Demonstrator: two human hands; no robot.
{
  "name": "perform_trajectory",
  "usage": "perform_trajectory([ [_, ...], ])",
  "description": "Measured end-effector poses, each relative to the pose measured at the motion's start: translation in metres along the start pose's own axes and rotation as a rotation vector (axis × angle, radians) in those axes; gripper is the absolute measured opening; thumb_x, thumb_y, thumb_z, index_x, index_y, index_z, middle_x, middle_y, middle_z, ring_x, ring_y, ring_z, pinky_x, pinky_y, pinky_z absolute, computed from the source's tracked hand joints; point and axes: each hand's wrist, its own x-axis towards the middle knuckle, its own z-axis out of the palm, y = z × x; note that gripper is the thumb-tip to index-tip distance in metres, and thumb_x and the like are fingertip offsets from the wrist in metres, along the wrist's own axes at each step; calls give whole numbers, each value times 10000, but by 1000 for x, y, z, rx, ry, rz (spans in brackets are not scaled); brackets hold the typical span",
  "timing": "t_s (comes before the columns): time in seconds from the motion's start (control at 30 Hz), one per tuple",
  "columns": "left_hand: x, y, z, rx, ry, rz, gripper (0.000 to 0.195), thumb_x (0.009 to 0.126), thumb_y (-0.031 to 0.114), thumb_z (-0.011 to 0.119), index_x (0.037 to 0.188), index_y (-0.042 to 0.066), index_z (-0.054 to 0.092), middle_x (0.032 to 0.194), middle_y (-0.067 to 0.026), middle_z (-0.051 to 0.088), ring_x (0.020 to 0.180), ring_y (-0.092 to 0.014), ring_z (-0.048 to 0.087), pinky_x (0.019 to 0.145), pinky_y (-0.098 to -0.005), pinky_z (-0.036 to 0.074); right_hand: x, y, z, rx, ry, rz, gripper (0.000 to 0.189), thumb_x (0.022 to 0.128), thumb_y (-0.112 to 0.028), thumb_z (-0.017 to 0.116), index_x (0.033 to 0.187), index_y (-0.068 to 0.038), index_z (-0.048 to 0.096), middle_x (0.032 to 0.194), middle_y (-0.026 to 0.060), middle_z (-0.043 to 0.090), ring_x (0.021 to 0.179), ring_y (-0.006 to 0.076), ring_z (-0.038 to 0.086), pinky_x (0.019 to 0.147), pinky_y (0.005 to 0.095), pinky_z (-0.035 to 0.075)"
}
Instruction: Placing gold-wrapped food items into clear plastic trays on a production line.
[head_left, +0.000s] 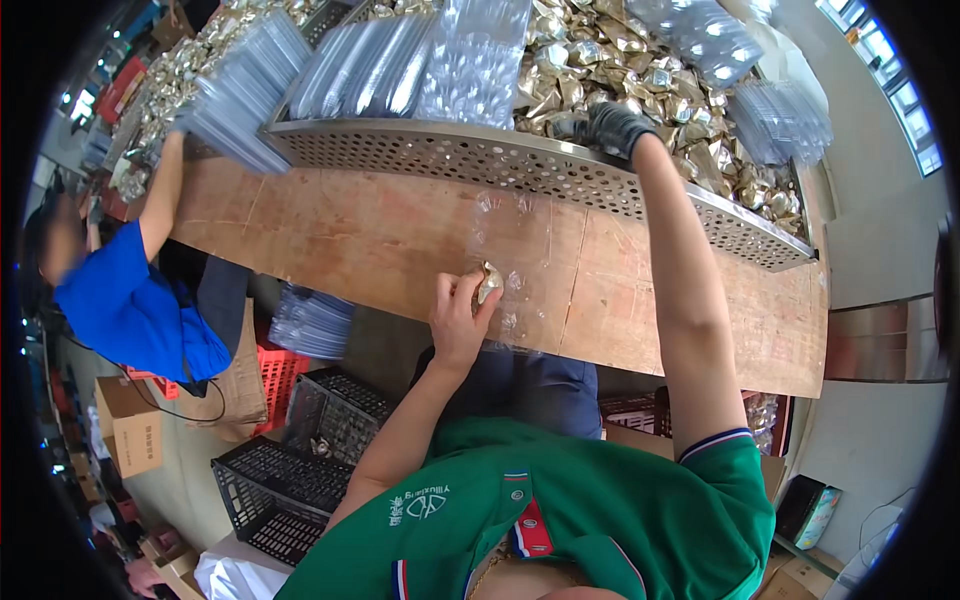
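My left hand (459, 315) is bare and pinches a small gold foil packet (489, 283) above the near part of the wooden table. Beneath it lies a clear plastic blister tray (514, 255), with cavities that look unfilled where they show. My right hand (616, 129), in a dark grey glove, reaches over the rim of the perforated metal tray (465, 154) into a heap of gold foil packets (600, 56). Its fingers are among the packets and partly hidden, so whether they grip one cannot be told.
Stacks of clear plastic trays (364, 67) stand in the metal tray, with another stack (780, 120) at its right end. A co-worker in a blue shirt (142, 300) reaches over the table at left. Black plastic crates (281, 487) and a cardboard box (129, 427) stand on the floor.
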Motion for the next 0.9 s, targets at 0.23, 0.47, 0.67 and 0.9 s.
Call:
perform_trajectory([
  [0.23,-1,-4,-6,-1,28,-15,332,814,231,767,1077,81,631,922,-95,514,786,-272,577,672,-384,492,-42,21,24,1522,380,-40,192,858,6,680,1037,-57,709,835,57,694,680,107,620,547,253,524],
  [0.47,0,-4,-3,-103,13,-34,320,804,179,765,1054,71,599,1030,-126,553,895,-319,604,743,-411,508,-122,57,14,1295,638,-36,340,813,15,643,1149,-29,619,1074,109,664,946,208,641,857,304,530],
  [0.67,1,-2,-1,-90,-9,-89,370,807,174,751,1125,76,590,1011,-130,572,901,-318,583,774,-413,488,-219,-4,27,926,181,-127,172,874,-7,643,1038,2,697,976,60,725,864,168,652,790,282,524],
  [0.9,4,3,-7,140,-46,11,444,763,183,776,1177,127,627,945,-68,557,895,-241,539,837,-421,412,-195,-28,118,403,35,-206,232,862,-185,625,1071,-115,698,940,159,700,848,351,668,761,412,535],
])
